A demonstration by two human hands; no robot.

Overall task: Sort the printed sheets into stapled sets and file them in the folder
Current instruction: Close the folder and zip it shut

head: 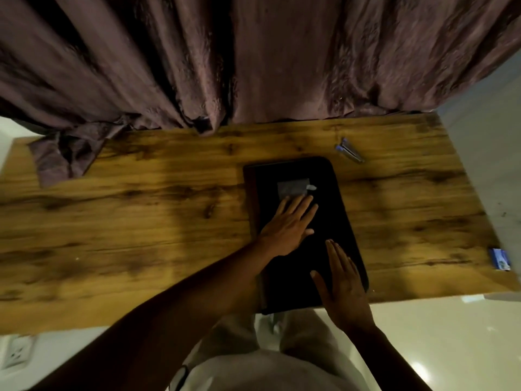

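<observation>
Long wood-grain table (141, 221) under a dark maroon curtain (197, 66); closed black folder (324, 176) lies right of table centre, near end overhanging the front edge. Left hand (284, 227) flat on the folder's middle, fingers straight; right hand (342, 283) flat on its near right corner, fingers straight. Blue-and-silver stapler (349, 150) just beyond the folder's far right corner; small blue box (500, 258) at the table's right edge.
</observation>
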